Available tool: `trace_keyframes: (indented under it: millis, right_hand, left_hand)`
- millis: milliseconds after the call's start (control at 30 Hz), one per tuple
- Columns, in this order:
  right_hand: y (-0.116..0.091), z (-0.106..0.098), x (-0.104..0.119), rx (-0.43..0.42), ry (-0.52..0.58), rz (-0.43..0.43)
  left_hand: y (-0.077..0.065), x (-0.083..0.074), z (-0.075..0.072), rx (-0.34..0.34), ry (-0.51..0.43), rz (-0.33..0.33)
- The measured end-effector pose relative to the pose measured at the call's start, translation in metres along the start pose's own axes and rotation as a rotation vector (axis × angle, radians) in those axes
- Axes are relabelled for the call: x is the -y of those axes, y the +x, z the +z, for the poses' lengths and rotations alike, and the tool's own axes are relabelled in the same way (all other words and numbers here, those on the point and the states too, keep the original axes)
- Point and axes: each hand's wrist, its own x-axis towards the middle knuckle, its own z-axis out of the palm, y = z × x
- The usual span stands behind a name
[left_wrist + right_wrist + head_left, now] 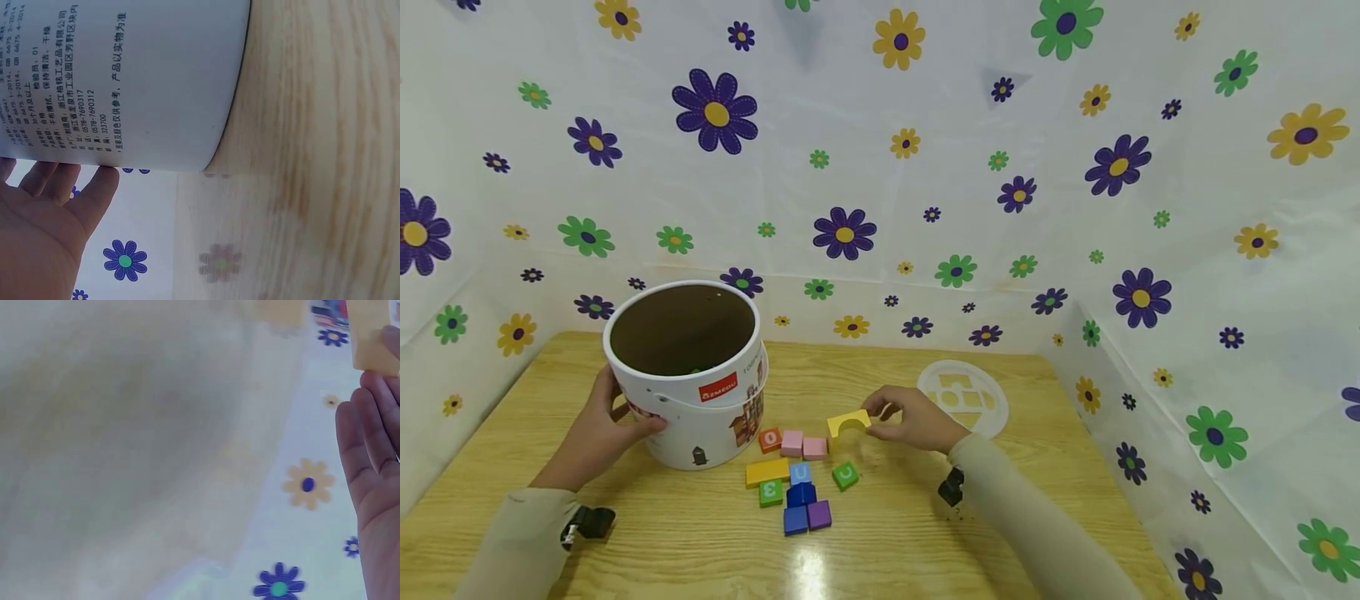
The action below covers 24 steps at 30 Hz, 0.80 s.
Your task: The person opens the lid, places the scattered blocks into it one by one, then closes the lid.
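Note:
A white toy bucket point(700, 433) with a red label and printed pictures stands on the left of the table. My left hand point(606, 429) grips its left side, thumb across the front and fingers round the back; the left wrist view shows those fingers point(103, 187) against the printed wall. Between thumb and fingertips, my right hand point(910, 417) pinches a yellow arch block point(847, 421), held just over the table. Near it lie a green letter block point(845, 476), pink blocks point(792, 442) and a red block point(770, 439). A bit of green shows inside the bucket.
Closer to me are a yellow-orange long block point(767, 473), a light blue block point(801, 473), a green number block point(771, 492), dark blue blocks point(795, 521) and a purple block point(819, 514). A white lid with cutouts point(998, 400) lies behind my right hand. Flowered cloth point(925, 183) surrounds the table.

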Motion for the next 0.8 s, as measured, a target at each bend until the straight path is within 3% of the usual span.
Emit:
trace_keyframes:
  millis: [200, 467, 633, 800]
  right_hand:
    - [0.025, -0.019, 0.027, -0.147, -0.031, -0.026]
    - [0.081, -0.025, 0.078, -0.372, -0.048, -0.154]
    - [0.113, -0.019, 0.110, -0.431, -0.028, -0.198]
    - [0.135, -0.010, 0.133, -0.417, 0.020, -0.201]
  left_hand:
    - [0.000, 0.000, 0.000, -0.002, 0.004, -0.026]
    - [0.000, 0.001, 0.000, -0.010, -0.009, -0.017]
    - [-0.001, 0.001, 0.001, -0.011, -0.014, -0.027]
    - [-0.002, -0.001, 0.000, -0.012, -0.024, -0.033]
